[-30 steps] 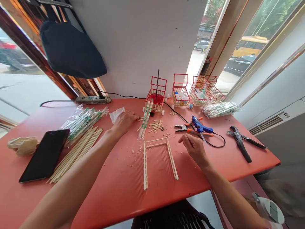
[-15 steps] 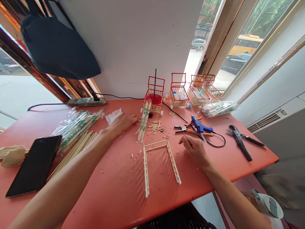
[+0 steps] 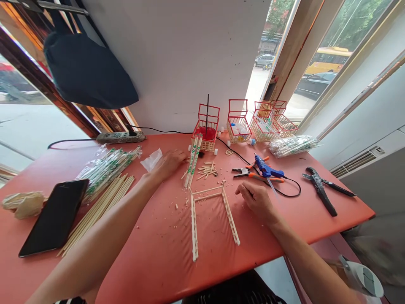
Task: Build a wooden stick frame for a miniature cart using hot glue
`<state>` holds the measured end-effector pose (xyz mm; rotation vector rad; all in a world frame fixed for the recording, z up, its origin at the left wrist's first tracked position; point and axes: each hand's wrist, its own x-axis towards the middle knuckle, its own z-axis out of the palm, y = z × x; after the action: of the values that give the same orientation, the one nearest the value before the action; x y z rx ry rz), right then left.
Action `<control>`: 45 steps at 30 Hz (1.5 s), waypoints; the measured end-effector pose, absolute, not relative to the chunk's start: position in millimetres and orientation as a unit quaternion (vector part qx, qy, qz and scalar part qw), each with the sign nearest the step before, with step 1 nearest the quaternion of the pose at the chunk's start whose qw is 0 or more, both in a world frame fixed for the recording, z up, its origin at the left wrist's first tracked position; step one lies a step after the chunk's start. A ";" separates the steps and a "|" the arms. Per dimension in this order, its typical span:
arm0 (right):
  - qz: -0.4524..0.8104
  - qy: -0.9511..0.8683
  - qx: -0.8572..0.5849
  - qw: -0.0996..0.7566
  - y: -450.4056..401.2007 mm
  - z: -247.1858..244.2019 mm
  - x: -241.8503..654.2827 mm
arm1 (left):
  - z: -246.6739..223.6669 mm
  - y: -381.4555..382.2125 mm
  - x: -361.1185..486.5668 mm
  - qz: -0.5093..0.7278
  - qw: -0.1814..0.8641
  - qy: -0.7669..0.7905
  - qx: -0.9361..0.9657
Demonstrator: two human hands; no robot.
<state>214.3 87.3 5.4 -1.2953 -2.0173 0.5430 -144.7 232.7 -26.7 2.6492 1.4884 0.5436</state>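
My left hand rests on the red table beside a white tissue, its fingers near paper-wrapped chopsticks; whether it holds anything is unclear. My right hand lies curled on the table, right of the wooden stick frame; what its fingers hold, if anything, is too small to tell. The frame has two ladder-like sides joined by bars at its far end. Short cut sticks lie in a pile behind it. A blue glue gun and orange-handled pliers lie beyond my right hand.
Small stick carts with red trim line the back. At left are a black phone, long sticks, wrapped chopsticks and a power strip. Black-handled cutters lie at right. A black cord crosses the back.
The view has shifted slightly, so the objects at left appear farther right. Both hands stay in nearly the same places on the table, and the stick frame has not moved.
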 end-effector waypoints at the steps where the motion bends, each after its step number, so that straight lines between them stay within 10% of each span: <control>1: 0.206 -0.776 -0.495 0.334 87.6 5.2 214.4 | -25.6 235.0 -143.2 0.178 0.038 0.480 0.858; 21: 0.208 -0.784 -0.484 0.328 89.9 2.3 215.7 | 12.6 234.0 -161.1 0.634 0.377 0.454 0.500; 45: 0.199 -0.792 -0.477 0.325 92.3 -2.2 214.0 | -13.9 96.3 -137.4 0.640 0.485 0.466 0.371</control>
<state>214.0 92.3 -2.2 -1.2503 -2.0775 0.5229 -137.4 96.3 -13.9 0.9039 1.1340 1.5574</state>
